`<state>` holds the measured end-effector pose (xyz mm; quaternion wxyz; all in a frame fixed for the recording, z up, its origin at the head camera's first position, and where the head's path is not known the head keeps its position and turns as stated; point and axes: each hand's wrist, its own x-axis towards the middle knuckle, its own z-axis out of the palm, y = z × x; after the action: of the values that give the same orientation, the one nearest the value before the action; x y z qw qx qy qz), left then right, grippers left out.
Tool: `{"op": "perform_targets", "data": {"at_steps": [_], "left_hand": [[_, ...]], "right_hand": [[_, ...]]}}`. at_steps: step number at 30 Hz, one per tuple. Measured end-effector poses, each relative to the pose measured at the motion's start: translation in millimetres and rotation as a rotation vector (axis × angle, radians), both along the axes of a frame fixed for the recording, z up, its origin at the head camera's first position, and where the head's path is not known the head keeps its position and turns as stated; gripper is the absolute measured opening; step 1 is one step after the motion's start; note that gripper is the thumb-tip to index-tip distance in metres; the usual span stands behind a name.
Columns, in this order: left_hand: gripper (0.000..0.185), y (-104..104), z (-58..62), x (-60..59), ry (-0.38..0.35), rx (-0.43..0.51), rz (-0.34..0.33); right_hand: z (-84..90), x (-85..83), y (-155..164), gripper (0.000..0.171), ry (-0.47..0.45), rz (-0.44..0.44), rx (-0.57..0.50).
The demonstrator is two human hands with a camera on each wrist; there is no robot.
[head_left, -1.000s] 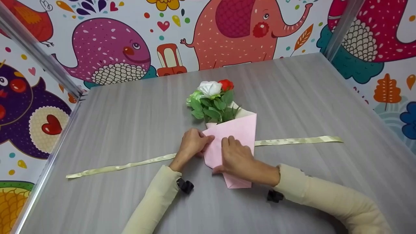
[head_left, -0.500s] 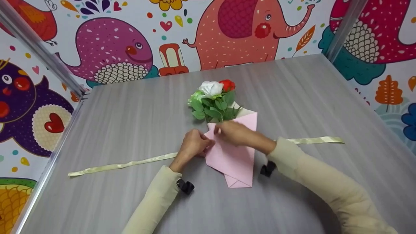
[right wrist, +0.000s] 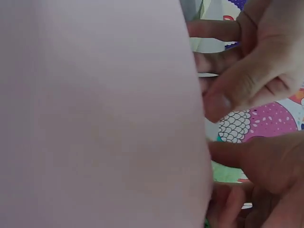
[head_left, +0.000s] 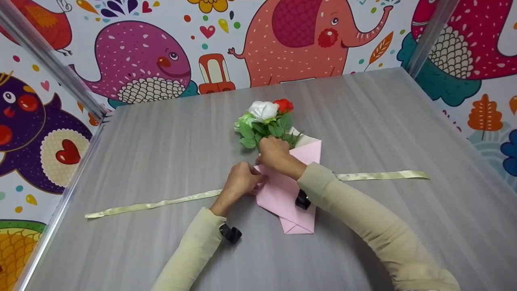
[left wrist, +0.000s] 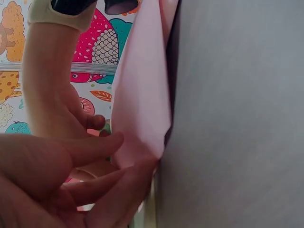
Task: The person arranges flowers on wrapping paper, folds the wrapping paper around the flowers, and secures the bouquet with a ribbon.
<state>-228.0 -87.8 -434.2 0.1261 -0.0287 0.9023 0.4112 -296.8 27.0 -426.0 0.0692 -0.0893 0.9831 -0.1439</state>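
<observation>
A folded pink paper wrapper (head_left: 297,184), cone-shaped with its point toward the near edge, is seen lying near the middle of the grey wood-grain table (head_left: 161,145). A small bunch of artificial flowers (head_left: 266,121), one white bloom, one red bloom and green leaves, is held inside it, the blooms sticking out of the wide end toward the far edge. A long cream satin ribbon (head_left: 153,206) is laid flat across the table from left to right and passes under the wrapper.

The left edge of the wrapper is pinched by the left hand (head_left: 239,182), its thumb and fingers being curled onto the paper fold, as the left wrist view confirms. The right hand (head_left: 275,152) is placed at the wrapper's upper left corner, just below the leaves; its fingers are bent down over the paper edge there. From the right wrist view the fingertips (right wrist: 223,97) are seen close against the paper's edge, but whether the paper is truly gripped cannot be told.

A cartoon animal wall covering (head_left: 282,40) stands behind the far edge.
</observation>
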Motion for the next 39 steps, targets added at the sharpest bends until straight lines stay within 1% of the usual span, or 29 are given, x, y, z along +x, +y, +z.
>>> {"op": "perform_targets", "data": {"at_steps": [3,6,8,12,15,17,19,21,24,26,28,30,34,36,39], "left_hand": [[0.017,1,0.8,1.5,-0.01,0.018,-0.001],[0.021,2,2.9,3.9,-0.026,0.046,0.0],[0.029,3,4.6,5.4,-0.053,0.088,0.007],[0.044,7,7.8,5.4,-0.142,0.235,0.02],[0.051,10,10.3,4.7,-0.224,0.373,0.046],[0.054,12,10.7,3.9,-0.273,0.483,0.065],[0.056,13,10.1,3.4,-0.319,0.577,0.087],[0.058,14,7.6,2.6,-0.346,0.659,0.097],[0.063,16,2.2,2.7,-0.357,0.73,0.107],[0.066,16,-2.1,4.1,-0.346,0.753,0.106],[0.064,17,-5.5,6.3,-0.327,0.745,0.1],[0.058,17,-7.7,8.4,-0.302,0.704,0.084],[0.043,17,-5.7,10.5,-0.235,0.544,0.066],[0.04,17,-3.6,10.7,-0.203,0.475,0.054],[0.045,15,-2.8,11.1,-0.138,0.335,0.027]], "right_hand": [[0.2,-3.0,2,0.026,-0.025,-0.029,-0.055],[3.9,-7.7,9,0.026,-0.093,-0.045,-0.184],[7.3,-11.4,14,0.026,-0.15,-0.043,-0.272],[13.2,-18.5,22,0.024,-0.283,-0.069,-0.472],[16.6,-22.0,27,0.014,-0.366,-0.106,-0.576],[18.4,-23.4,29,0.009,-0.407,-0.124,-0.615],[19.5,-24.2,30,0.012,-0.436,-0.136,-0.639],[19.9,-24.5,30,0.014,-0.448,-0.144,-0.659],[19.1,-24.0,30,0.015,-0.432,-0.148,-0.676],[17.4,-23.5,29,0.016,-0.41,-0.143,-0.675],[15.0,-22.5,27,0.017,-0.39,-0.135,-0.665],[12.2,-21.2,26,0.018,-0.385,-0.128,-0.655],[8.0,-18.9,24,0.02,-0.384,-0.121,-0.648],[6.5,-17.9,23,0.021,-0.375,-0.123,-0.649],[3.2,-17.0,22,0.022,-0.371,-0.121,-0.658]]}}
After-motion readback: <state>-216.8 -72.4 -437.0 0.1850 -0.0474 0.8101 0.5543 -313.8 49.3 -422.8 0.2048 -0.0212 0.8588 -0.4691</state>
